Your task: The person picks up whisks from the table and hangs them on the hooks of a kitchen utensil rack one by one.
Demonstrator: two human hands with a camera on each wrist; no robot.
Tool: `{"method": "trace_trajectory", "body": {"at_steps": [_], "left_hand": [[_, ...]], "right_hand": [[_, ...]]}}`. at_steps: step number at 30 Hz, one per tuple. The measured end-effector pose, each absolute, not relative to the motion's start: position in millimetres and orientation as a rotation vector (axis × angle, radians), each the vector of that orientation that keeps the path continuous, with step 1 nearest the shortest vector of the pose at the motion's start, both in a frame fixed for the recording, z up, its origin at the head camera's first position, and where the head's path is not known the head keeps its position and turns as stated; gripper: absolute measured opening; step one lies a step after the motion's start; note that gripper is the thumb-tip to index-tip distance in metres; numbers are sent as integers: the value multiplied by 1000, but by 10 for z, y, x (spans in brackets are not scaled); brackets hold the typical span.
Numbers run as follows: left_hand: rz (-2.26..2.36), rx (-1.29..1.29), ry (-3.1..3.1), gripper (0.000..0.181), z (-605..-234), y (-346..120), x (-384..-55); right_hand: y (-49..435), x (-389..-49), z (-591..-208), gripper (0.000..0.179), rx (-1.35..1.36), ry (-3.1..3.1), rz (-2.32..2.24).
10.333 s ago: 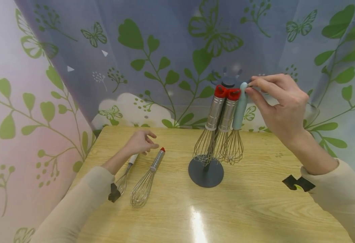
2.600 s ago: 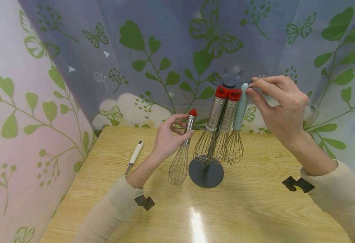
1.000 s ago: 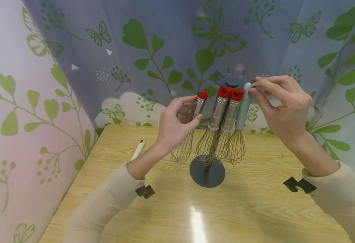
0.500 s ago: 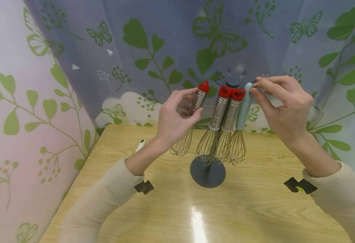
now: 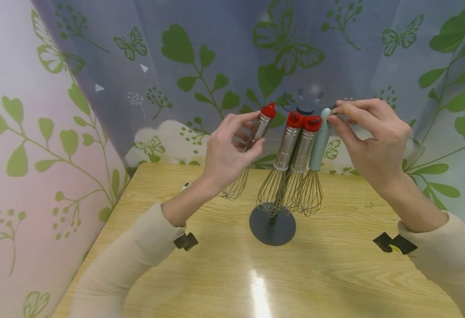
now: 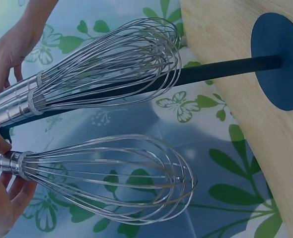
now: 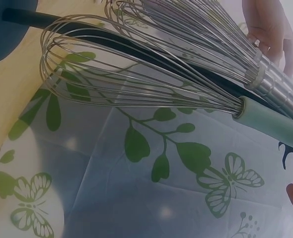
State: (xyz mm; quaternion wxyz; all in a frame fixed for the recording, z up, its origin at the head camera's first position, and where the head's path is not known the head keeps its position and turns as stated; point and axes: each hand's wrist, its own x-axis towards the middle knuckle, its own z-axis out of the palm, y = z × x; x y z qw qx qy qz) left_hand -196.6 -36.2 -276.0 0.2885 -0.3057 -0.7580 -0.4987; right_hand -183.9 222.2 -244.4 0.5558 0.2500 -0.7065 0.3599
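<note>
Left hand [image 5: 229,148] curls round a red-tipped steel balloon whisk [image 5: 261,126], tilted beside the utensil stand [image 5: 272,232]; right hand [image 5: 375,139] pinches a stand hook [image 5: 333,107] by the hanging mint-handled whisk [image 5: 319,145]

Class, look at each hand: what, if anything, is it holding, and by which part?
The left hand holds a red-tipped whisk by its metal handle; the right hand appears to pinch the stand by one dark hook.

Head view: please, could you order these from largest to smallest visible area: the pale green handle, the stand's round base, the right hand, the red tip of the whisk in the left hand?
1. Right hand
2. Stand's round base
3. Pale green handle
4. Red tip of the whisk in the left hand
</note>
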Motion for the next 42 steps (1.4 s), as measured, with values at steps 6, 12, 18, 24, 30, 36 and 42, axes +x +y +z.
{"method": "trace_trajectory", "body": {"at_steps": [6,12,18,24,30,36,42], "left_hand": [[-1266,-833,-2018,47,-2697,-387,-1989],[-1232,-841,-2019,46,-2627,-401,-1997],[-1219,-839,-2037,47,-2608,-396,-1997],[-1202,-833,-2064,47,-2588,-399,-1984],[-1148,-843,-2052,46,-2581,-397,-1992],[-1082,-843,-2055,44,-2569,-404,-1989],[-1014,-851,-2047,44,-2562,-404,-1982]], "right_hand": [[2211,-1838,-2443,61,596,-1654,861],[2214,-1835,-2434,61,607,-1658,865],[2213,-1833,-2436,60,613,-1664,868],[2199,-1839,-2430,61,602,-1660,864],[2187,-1830,-2424,63,611,-1653,881],[2176,-1830,-2419,61,613,-1648,890],[2175,-1826,-2422,63,608,-1647,893]]}}
